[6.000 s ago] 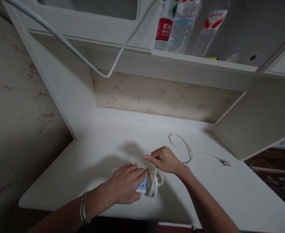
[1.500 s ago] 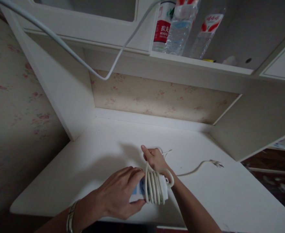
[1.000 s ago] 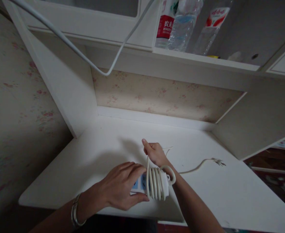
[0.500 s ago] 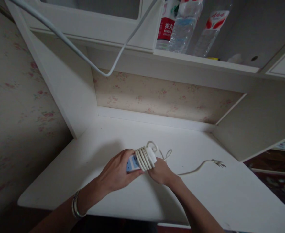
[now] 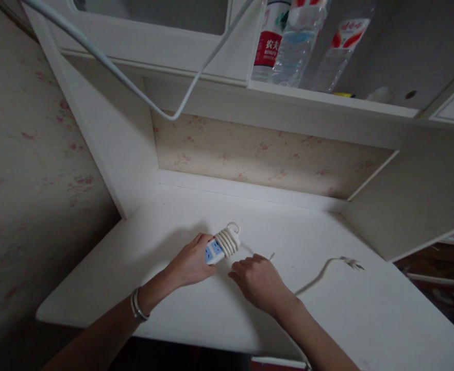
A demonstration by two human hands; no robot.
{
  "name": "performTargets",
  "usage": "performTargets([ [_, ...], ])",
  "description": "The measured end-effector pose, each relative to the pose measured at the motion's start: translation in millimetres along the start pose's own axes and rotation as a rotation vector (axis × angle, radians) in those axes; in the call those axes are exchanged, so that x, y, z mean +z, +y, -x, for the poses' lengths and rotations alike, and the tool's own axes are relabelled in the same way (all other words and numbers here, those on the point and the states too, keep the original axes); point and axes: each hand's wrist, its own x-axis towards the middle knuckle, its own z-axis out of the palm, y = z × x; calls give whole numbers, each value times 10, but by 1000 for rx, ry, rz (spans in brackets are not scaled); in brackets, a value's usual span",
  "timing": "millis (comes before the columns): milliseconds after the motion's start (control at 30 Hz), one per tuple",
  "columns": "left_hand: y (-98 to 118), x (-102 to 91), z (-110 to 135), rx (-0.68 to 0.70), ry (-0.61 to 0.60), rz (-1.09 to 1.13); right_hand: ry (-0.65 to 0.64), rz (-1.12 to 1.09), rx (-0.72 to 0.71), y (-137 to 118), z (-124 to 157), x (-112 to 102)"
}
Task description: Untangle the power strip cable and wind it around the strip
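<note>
My left hand (image 5: 190, 263) grips a white power strip (image 5: 219, 246) with blue sockets and tilts it up off the white desk (image 5: 366, 314). Several turns of its white cord (image 5: 227, 241) are wound round the strip's far end. My right hand (image 5: 258, 281) sits just right of the strip with its fingers curled around the loose cord, which runs right across the desk to the plug (image 5: 353, 264). A metal bangle (image 5: 137, 305) is on my left wrist.
A shelf (image 5: 327, 98) above the desk holds three plastic water bottles (image 5: 288, 41). A thick white cable (image 5: 141, 93) hangs in a loop from above at the left. Flowered wallpaper (image 5: 26, 170) lines the left wall. A side panel (image 5: 412, 196) closes the desk at the right.
More cord has been wound onto the strip, and the loose length on the desk has shortened. My left hand lifted and tilted the strip farther back; my right hand came round below it.
</note>
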Motion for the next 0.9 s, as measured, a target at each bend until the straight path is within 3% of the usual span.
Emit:
performTargets([
  [200, 111, 94, 86, 122, -73, -220, 144, -32, -161, 79, 0, -118],
  [333, 186, 83, 144, 233, -166, -310, 222, -63, -173, 196, -62, -215],
  [567, 442, -81, 335, 452, -254, -327, 309, -316, -55, 429, -315, -191],
  [700, 561, -183, 423, 543, -296, -325, 342, -634, 118, 485, -412, -90],
  [900, 605, -286, 460, 576, -228, -265, 274, -997, 294, 456, -459, 73],
])
